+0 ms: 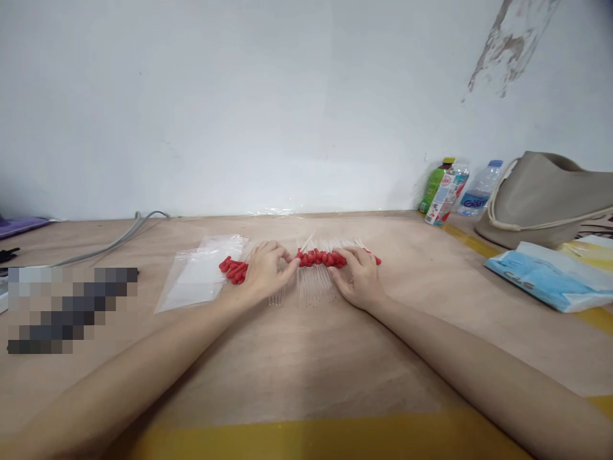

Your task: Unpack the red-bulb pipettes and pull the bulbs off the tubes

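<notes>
A row of small red pieces (316,257) with thin clear strands (313,287) lies across the table between my hands. The strands stick out toward me and toward the wall. At the row's left end, the thumb and index finger of my left hand (268,268) are pinched together at the red pieces. My right hand (359,278) closes over the right part of the row, fingers on the far side and thumb on the near side. More red pieces (234,271) lie just left of my left hand, partly covered by it.
Clear plastic bags (196,271) lie left of the red pieces. A grey cable (110,241) runs at the back left. On the right are a green bottle (433,185), a clear bottle (481,188), a grey bag (541,198) and a blue-and-white packet (546,275).
</notes>
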`<state>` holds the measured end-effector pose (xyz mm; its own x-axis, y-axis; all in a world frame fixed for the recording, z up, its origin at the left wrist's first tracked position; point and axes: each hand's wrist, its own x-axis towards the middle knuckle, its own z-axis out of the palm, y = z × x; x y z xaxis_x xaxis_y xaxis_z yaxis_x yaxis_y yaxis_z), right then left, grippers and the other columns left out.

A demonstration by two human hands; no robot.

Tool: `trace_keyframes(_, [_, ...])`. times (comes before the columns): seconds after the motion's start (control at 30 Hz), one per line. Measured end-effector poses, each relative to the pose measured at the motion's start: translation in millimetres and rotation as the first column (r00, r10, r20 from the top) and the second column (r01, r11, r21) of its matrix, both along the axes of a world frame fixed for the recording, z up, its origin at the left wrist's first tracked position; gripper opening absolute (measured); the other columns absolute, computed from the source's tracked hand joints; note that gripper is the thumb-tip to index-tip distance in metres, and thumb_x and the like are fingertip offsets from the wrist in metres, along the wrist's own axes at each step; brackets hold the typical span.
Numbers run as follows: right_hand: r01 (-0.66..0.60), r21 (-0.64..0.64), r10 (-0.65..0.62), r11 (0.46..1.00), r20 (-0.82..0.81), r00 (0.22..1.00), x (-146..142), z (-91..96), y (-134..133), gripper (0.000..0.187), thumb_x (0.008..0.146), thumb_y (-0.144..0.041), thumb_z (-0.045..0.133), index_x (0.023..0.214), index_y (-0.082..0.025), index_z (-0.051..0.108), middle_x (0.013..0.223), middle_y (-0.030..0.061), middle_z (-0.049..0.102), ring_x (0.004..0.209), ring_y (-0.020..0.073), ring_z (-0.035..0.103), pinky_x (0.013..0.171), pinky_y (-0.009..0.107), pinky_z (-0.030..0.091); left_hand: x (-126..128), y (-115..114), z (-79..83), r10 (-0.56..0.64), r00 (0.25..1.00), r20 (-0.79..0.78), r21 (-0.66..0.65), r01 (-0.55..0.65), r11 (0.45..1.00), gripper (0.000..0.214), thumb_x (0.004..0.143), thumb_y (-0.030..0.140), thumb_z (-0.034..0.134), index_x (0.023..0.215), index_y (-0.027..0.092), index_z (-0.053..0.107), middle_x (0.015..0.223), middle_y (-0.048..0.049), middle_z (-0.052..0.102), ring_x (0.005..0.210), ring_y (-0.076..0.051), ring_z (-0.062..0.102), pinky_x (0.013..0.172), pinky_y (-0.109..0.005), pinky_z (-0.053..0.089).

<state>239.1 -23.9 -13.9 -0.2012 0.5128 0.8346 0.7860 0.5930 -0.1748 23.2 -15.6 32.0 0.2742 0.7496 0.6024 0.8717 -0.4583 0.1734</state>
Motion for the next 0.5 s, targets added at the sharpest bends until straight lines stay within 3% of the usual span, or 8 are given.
trace_keyframes(0.07, [-0.022,0.038,0.021,0.999,0.041,0.999,-1.9,1.4,-2.4,0.045,0.080,-0.039,0.051,0.119,-0.017,0.048,0.116,0.0127,0.053,0.105,0.0242,0.049,0.086,0.038,0.035,-14.7,-16.5,-4.3,-0.138,0.987,-0.087,0.073,0.145,0.987,0.020,0.079,0.035,0.051,0.074,0.018,0.060,0.078,-0.0036,0.057,0.080,-0.019,0.051,0.076,-0.034,0.038])
trace_keyframes(0.17, [-0.106,0.021,0.100,0.994,0.178,0.979,-6.6,4.3,-8.0,0.055,0.080,-0.044,0.050,0.128,-0.019,0.041,0.126,0.0116,0.048,0.112,0.0249,0.045,0.094,0.041,0.032,-28.2,-32.3,-10.3,-0.202,0.964,-0.172,0.144,0.228,0.963,0.017,0.080,0.034,0.053,0.077,0.018,0.060,0.079,-0.0037,0.057,0.079,-0.018,0.051,0.073,-0.034,0.036])
trace_keyframes(0.3, [-0.203,-0.053,0.209,0.978,0.310,0.928,-12.3,7.0,-14.7,0.043,0.084,-0.042,0.047,0.121,-0.022,0.049,0.126,0.0077,0.050,0.118,0.0228,0.042,0.100,0.044,0.026,-29.2,-36.1,-16.7,-0.217,0.961,-0.172,0.169,0.246,0.954,0.016,0.079,0.034,0.055,0.078,0.019,0.059,0.081,-0.0035,0.059,0.078,-0.018,0.051,0.072,-0.034,0.036])
trace_keyframes(0.5, [-0.250,-0.094,0.267,0.964,0.323,0.908,-13.9,5.7,-14.1,0.025,0.087,-0.034,0.045,0.102,-0.024,0.062,0.114,0.0039,0.060,0.113,0.0199,0.048,0.101,0.046,0.024,-25.7,-31.7,-25.7,-0.243,0.958,-0.153,0.194,0.271,0.943,0.015,0.079,0.033,0.055,0.078,0.019,0.059,0.084,-0.0037,0.060,0.080,-0.018,0.052,0.073,-0.034,0.035])
